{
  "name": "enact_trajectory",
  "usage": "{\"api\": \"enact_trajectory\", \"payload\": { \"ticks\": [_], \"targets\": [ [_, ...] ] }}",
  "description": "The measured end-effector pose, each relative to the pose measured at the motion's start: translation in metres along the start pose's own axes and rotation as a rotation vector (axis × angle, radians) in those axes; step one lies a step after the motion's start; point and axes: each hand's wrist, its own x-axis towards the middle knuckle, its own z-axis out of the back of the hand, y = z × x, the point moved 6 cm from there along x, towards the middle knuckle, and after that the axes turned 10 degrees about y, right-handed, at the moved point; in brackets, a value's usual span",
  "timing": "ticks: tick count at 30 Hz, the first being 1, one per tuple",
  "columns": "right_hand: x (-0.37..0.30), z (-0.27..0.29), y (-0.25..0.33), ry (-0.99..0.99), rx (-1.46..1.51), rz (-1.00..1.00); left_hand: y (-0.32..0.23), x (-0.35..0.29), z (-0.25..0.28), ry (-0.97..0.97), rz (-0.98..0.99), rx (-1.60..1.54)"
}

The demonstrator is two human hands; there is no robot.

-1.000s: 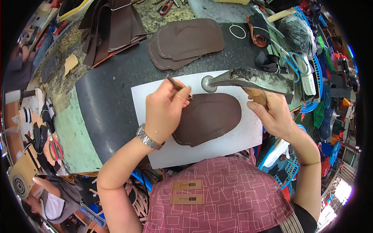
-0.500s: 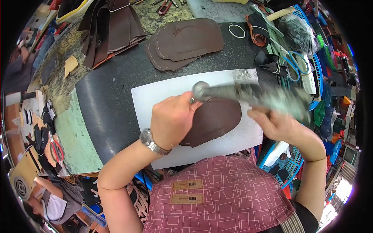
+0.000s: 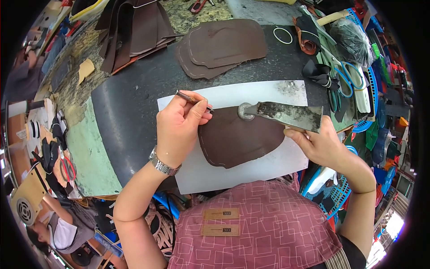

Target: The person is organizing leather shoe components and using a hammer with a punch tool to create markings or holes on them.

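On the dark desk (image 3: 130, 116), left hand (image 3: 179, 127) pinches a thin punch tool (image 3: 193, 100) at the edge of a brown leather piece (image 3: 239, 141) — lying on white paper (image 3: 268, 92) — while right hand (image 3: 320, 143) is clamped around a hammer (image 3: 282, 114), head resting on the leather.

the light is bright and even, with only soft shadows. the middle looks sharp. the edges bend round and go black at the corners.

silver metal wristwatch (image 3: 164, 164) on left wrist, maroon square-patterned apron (image 3: 255, 231).
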Motion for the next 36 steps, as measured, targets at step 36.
{"api": "enact_trajectory", "payload": {
  "ticks": [36],
  "targets": [
    [0.022,0.006,0.014,0.069,0.056,-0.006,-0.003,0.000,-0.003,0.005,-0.023,0.217]
  ]
}}
